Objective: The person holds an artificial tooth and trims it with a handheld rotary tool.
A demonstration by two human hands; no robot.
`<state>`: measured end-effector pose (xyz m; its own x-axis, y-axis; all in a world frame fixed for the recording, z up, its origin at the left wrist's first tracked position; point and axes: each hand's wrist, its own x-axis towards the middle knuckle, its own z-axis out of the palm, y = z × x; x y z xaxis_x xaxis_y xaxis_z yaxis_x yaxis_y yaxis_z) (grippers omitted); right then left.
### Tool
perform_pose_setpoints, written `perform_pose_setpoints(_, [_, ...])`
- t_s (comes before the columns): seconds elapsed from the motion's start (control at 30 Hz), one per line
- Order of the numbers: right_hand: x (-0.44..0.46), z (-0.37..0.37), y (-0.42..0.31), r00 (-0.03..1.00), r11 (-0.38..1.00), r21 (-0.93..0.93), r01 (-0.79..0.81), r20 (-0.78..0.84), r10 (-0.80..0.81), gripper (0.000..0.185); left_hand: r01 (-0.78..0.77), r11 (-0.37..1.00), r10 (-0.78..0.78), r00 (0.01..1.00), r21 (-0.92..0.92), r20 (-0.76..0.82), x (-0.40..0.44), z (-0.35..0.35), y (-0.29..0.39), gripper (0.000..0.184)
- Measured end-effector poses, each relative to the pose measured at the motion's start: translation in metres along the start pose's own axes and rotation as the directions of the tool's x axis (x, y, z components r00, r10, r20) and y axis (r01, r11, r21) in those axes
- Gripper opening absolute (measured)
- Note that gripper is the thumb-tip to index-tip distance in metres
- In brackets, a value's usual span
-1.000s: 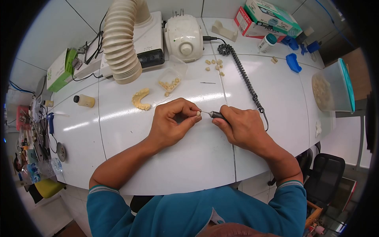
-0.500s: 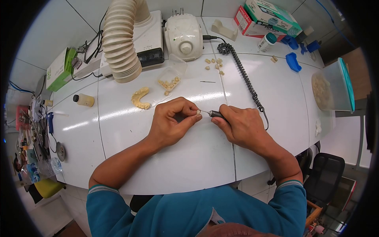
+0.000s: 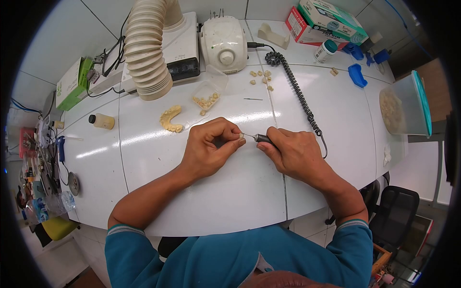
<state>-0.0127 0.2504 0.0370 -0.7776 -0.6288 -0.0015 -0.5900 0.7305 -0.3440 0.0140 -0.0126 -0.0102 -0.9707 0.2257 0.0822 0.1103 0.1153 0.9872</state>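
One pale piece [image 3: 241, 136], between left fingers [image 3: 229, 128]

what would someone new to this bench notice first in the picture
Probably the thick ribbed hose, hanging over the back left of the white bench. Next, at the centre, the right hand holds a dark handpiece, its thin tip pointing toward a small pale piece in the left hand. At the far right stands a see-through tub with a teal lid.
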Motion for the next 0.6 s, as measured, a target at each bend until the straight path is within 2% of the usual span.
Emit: perform_pose_setpoints(0.6, [0.0006,0.0007,-0.0006,1.0,1.0,-0.003,-0.013,0.01,0.014,0.044,0.003,1.0,-0.003,1.0,0.013,0.003,-0.0001,0.0002,0.0016,0.018])
